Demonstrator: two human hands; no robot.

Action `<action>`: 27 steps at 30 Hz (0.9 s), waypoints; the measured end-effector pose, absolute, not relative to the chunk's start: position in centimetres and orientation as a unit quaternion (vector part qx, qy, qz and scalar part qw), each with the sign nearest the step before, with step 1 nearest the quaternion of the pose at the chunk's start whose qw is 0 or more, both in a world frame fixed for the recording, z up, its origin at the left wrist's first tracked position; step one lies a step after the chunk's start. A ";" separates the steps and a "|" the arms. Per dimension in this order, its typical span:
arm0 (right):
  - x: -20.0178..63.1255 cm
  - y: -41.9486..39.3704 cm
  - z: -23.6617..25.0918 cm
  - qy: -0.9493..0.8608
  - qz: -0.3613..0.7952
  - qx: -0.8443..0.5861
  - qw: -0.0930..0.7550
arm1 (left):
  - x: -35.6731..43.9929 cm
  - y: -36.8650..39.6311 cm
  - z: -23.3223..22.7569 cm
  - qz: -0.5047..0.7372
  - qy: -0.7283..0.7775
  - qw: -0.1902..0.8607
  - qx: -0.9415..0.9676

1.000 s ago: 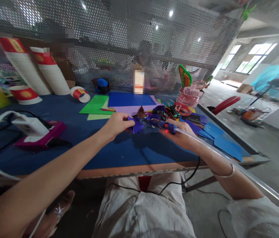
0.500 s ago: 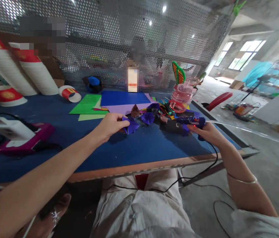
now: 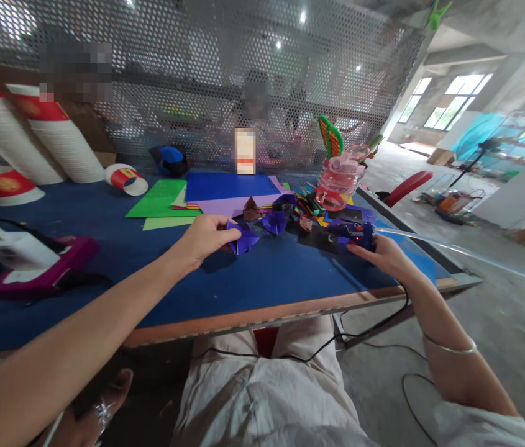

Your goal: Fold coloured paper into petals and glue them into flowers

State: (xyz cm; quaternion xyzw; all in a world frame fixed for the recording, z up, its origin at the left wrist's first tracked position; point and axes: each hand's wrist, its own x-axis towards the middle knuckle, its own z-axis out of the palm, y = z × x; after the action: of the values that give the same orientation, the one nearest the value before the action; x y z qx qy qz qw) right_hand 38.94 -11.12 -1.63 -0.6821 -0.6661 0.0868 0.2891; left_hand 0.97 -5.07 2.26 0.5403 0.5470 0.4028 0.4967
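We see the left hand [image 3: 205, 236] pinching a folded purple paper piece [image 3: 240, 238] low over the blue table [image 3: 262, 279], near its middle. Over on the right, the right hand [image 3: 382, 253] grips a blue glue gun [image 3: 354, 233], red light glowing, a clear glue stick [image 3: 453, 251] trailing out behind it. Between and beyond them lie more folded paper shapes [image 3: 275, 218], coloured sheets [image 3: 187, 198] and a pink container [image 3: 338, 181].
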 end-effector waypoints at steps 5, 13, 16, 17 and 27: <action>39.2 -12.2 -1.8 -0.665 0.065 -0.679 0.304 | 1.0 -5.2 2.3 0.400 0.544 0.494 0.548; 39.7 -12.9 -2.2 -0.650 0.052 -0.685 0.324 | 0.9 -5.0 2.2 0.398 0.539 0.499 0.550; 39.5 -12.4 -2.1 -0.649 0.060 -0.687 0.321 | 1.0 -5.2 2.4 0.399 0.536 0.508 0.543; 39.4 -12.2 -2.1 -0.653 0.064 -0.683 0.321 | 1.0 -5.3 2.4 0.398 0.538 0.507 0.544; 37.6 -11.8 -1.8 -0.663 0.051 -0.682 0.304 | 0.7 -4.8 2.0 0.397 0.540 0.493 0.555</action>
State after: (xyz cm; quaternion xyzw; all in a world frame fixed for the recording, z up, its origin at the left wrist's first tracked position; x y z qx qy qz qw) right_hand 37.58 -11.81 -1.83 -0.6821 -0.6630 0.0515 0.3042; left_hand 0.70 -4.83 2.02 0.5546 0.5398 0.3975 0.4930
